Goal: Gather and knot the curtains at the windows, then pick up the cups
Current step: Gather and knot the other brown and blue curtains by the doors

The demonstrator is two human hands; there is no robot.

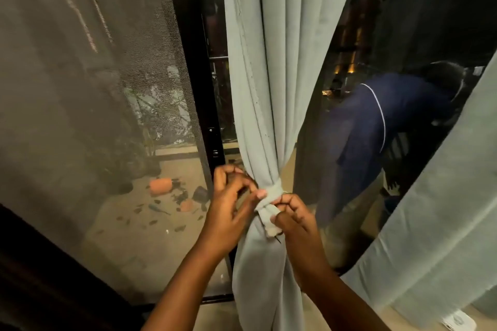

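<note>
At about six o'clock, nearest the camera, two bare forearms are raised toward a pale grey-green fabric curtain that is gathered into a single rope at the middle of the view. The right hand is seen at about five o'clock of the knot, its fingers closed in a pinch on the short loose tail end of cloth hanging below the wrap. The left hand is held at nine o'clock of the knot, fingers curled and half bent, the fingertips touching the band of the knot; a firm grip cannot be confirmed there. Beyond the hands, a dark mesh screen door is seen at ten o'clock, and a second pale curtain panel at three o'clock. No cups are seen anywhere. The knotting is judged nearly complete. If the tail is released before the wrap is drawn tight, the knot could be loosened by the weight of the cloth; if it is pulled too sharply, the short tail could be drawn out of the loop.
</note>
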